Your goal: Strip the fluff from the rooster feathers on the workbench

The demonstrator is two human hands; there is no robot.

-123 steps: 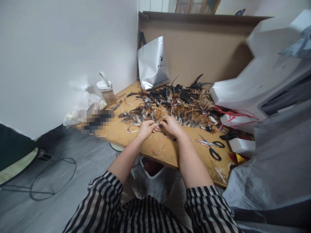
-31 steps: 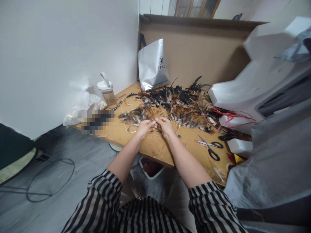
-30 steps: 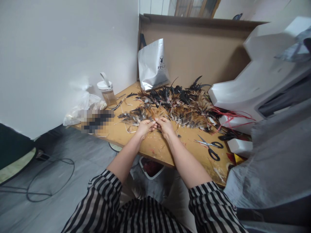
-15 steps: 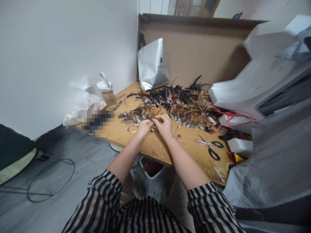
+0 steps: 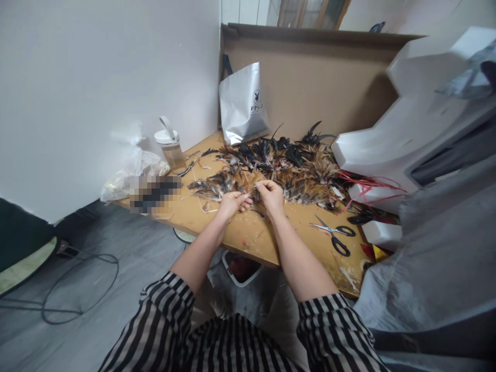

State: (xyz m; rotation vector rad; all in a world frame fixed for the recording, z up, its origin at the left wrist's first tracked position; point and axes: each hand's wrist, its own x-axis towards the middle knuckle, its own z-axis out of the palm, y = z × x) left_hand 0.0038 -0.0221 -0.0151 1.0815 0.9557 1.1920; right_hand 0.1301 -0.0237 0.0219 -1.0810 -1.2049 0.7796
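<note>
At the table's front edge, my left hand (image 5: 231, 203) is closed in a pinch, thumb against forefinger. Just to its right, my right hand (image 5: 272, 197) also pinches, its fingertips raised a little higher. Whatever lies in either pinch is too small to make out. Right behind both hands spreads a row of brown and grey feathers (image 5: 217, 185). Farther back, black feathers (image 5: 289, 150) and brown tufts (image 5: 306, 190) lie in a thick band. A pair of black-handled scissors (image 5: 334, 230) rests open on the table, right of my right hand.
A silver bag (image 5: 244, 106) stands against the cardboard panel (image 5: 318, 77). On the left are a lidded bottle (image 5: 172, 152) and a plastic bag (image 5: 135, 170). Red strings (image 5: 368, 181) hang by a white machine-like body (image 5: 372, 139). A bin (image 5: 242, 269) sits below the wooden table (image 5: 217, 230).
My hands have drawn apart. The right hand moved slightly right and up, away from the left fingertips; the left hand stayed nearly in place.
</note>
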